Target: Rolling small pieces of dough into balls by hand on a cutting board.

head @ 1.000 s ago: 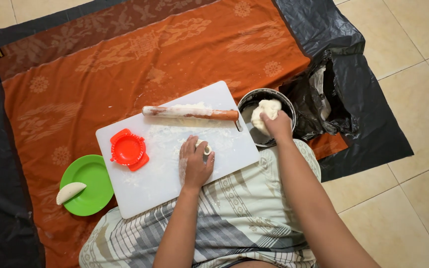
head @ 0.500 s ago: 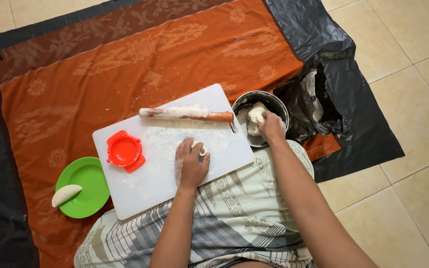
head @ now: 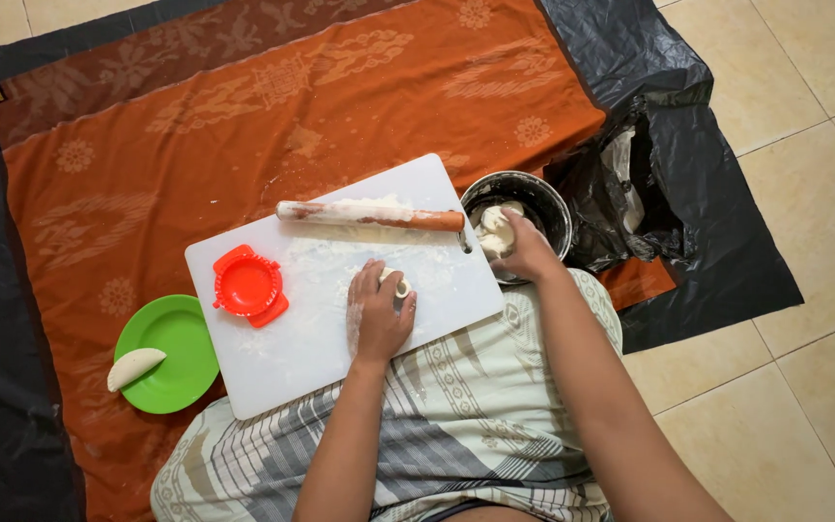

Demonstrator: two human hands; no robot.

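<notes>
My left hand presses palm down on a small piece of white dough on the white cutting board. My right hand reaches into a metal pot at the board's right edge and grips a lump of dough there. A flour-dusted wooden rolling pin lies across the far side of the board. A red round dumpling press sits open on the board's left part.
A green plate with one folded white dumpling lies left of the board on the orange patterned cloth. A crumpled black plastic bag sits right of the pot. Tiled floor surrounds the cloth.
My right hand has gone down from above the pot into it with the dough lump. My left hand stays on the small dough piece. The view shifted slightly.
</notes>
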